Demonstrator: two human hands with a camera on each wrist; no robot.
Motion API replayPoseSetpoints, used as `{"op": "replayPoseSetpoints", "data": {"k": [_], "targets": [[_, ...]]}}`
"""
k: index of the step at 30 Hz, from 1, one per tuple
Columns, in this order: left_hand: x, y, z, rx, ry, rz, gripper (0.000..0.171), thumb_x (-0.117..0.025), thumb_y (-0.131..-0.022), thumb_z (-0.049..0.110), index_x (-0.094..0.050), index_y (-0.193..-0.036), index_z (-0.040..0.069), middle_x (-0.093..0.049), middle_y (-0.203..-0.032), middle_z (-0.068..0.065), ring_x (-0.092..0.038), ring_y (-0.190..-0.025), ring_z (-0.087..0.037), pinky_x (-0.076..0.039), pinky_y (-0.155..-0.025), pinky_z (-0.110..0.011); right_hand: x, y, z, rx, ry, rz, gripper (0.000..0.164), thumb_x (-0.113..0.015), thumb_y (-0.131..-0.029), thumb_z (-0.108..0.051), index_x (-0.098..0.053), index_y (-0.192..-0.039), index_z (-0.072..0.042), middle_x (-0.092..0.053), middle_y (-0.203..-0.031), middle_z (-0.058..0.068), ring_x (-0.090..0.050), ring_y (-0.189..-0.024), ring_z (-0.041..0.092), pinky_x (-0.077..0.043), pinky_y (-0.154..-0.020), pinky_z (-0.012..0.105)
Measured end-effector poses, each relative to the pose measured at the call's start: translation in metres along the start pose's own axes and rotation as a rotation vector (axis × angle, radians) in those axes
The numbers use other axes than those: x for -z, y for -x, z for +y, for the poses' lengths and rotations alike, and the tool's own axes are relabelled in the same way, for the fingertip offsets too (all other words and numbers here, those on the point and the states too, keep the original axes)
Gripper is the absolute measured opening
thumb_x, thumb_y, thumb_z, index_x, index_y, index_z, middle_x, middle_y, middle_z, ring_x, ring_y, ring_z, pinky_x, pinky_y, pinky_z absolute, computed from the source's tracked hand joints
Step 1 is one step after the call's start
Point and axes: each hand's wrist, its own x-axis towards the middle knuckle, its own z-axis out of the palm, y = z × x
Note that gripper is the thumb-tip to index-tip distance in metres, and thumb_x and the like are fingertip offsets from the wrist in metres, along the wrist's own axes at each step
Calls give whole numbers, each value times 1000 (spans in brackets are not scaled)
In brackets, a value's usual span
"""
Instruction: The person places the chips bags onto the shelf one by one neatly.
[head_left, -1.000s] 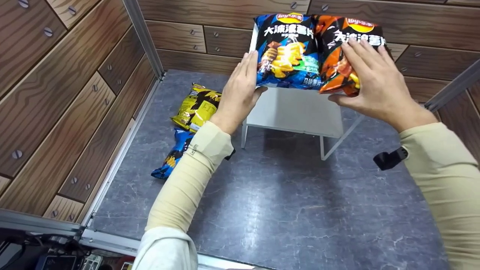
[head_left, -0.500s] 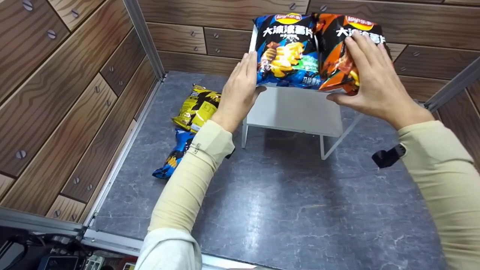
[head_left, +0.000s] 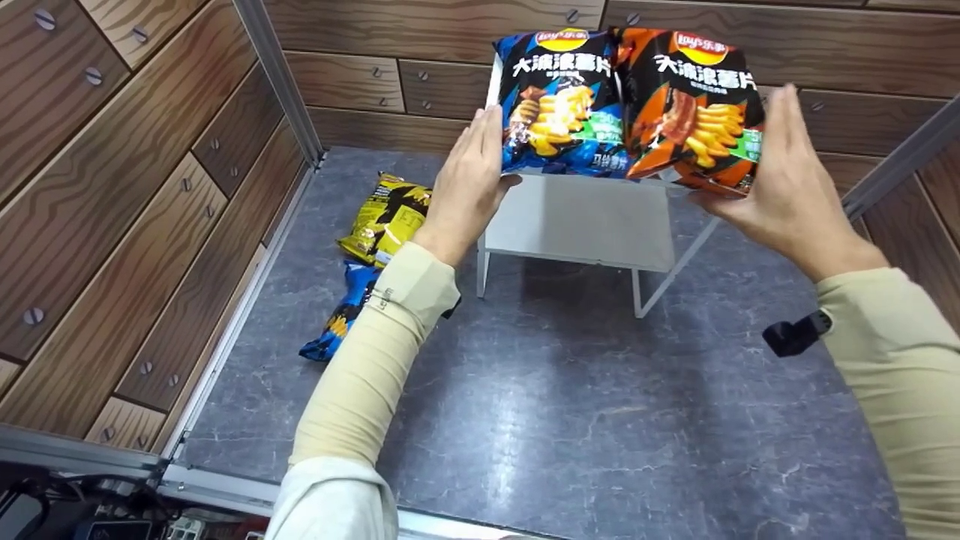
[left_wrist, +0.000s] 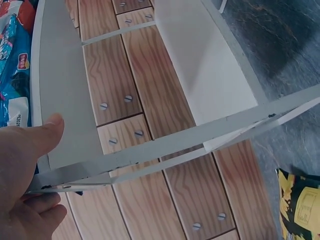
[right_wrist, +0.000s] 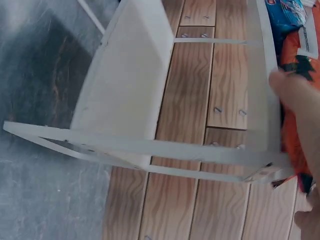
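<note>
A blue and black chip bag (head_left: 559,105) and an orange and black chip bag (head_left: 686,112) lie side by side, fronts up, on the upper level of a white two-tier shelf (head_left: 581,225). My left hand (head_left: 465,180) grips the shelf's upper left corner beside the blue bag; in the left wrist view its thumb (left_wrist: 45,135) lies against the shelf board and other fingers curl by the frame. My right hand (head_left: 795,187) is at the orange bag's right side, fingers straight and upright, thumb low near the front edge. In the right wrist view that hand is blurred.
On the grey floor (head_left: 600,435) at left lie a yellow chip bag (head_left: 390,217) and another blue chip bag (head_left: 337,322), partly hidden by my left arm. Wood-patterned walls (head_left: 150,225) and metal frame rails (head_left: 277,82) surround the floor.
My right hand has moved off the front of the orange bag to its right side, uncovering the printed front. The left hand keeps its place on the shelf corner.
</note>
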Motion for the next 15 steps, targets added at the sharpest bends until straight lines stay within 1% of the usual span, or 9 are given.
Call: {"op": "replayPoseSetpoints", "data": {"k": [2,3,5,7,9,11,13,15], "targets": [[1,0,-1,-4,-1,-2,81,-66,-95,29,-22,-154,-5,-30,-160,-20,-28,-151,-29,-21,-125,-34,-2,2,1,-58,-34,4,118,-85,-76,-27,-4,-158,-2,-18,-159,33,-25,-145,52,-24,-117,64],[0,0,-1,-5,0,-2,81,-66,-95,29,-22,-155,-5,-30,-160,-20,-28,-151,-29,-20,-125,-34,-3,3,0,-76,-43,1,115,-84,-77,-26,-5,-158,-2,-27,-154,35,-34,-138,56,-30,-112,67],[1,1,-2,-7,7,-2,81,-66,-95,29,-22,-155,-5,-30,-160,-21,-28,-151,-29,-20,-125,-34,-5,2,-1,-106,-47,-16,110,-81,-79,-24,-7,-157,-3,-43,-140,38,-46,-121,61,-38,-101,72],[1,1,-3,-5,19,1,82,-66,-95,29,-21,-155,-5,-29,-160,-21,-28,-151,-29,-20,-126,-34,-7,2,-3,-113,-25,-22,105,-79,-81,-22,-8,-156,-2,-52,-124,40,-53,-104,63,-43,-89,73],[1,1,-4,-6,30,1,82,-65,-95,29,-21,-155,-4,-29,-161,-20,-27,-151,-29,-19,-126,-33,-8,3,-3,-121,8,-38,104,-75,-82,-17,-5,-157,-1,-55,-119,43,-54,-97,65,-44,-83,72],[2,1,-4,-11,42,2,82,-66,-95,29,-21,-155,-4,-28,-161,-20,-27,-151,-29,-18,-126,-33,-9,4,-4,-120,37,-47,101,-72,-81,-10,-6,-157,2,-55,-119,44,-54,-95,66,-44,-81,72],[2,0,-5,-16,49,2,82,-66,-95,29,-20,-155,-4,-28,-161,-20,-26,-152,-29,-18,-126,-32,-10,4,-5,-109,50,-53,99,-70,-80,-3,-7,-157,3,-54,-122,44,-54,-98,66,-44,-81,72],[1,0,-5,-19,56,8,83,-66,-95,29,-21,-155,-4,-28,-161,-20,-25,-152,-29,-17,-126,-32,-11,3,-6,-102,46,-52,97,-69,-80,0,-9,-157,3,-52,-128,42,-52,-104,66,-44,-85,72]]}}
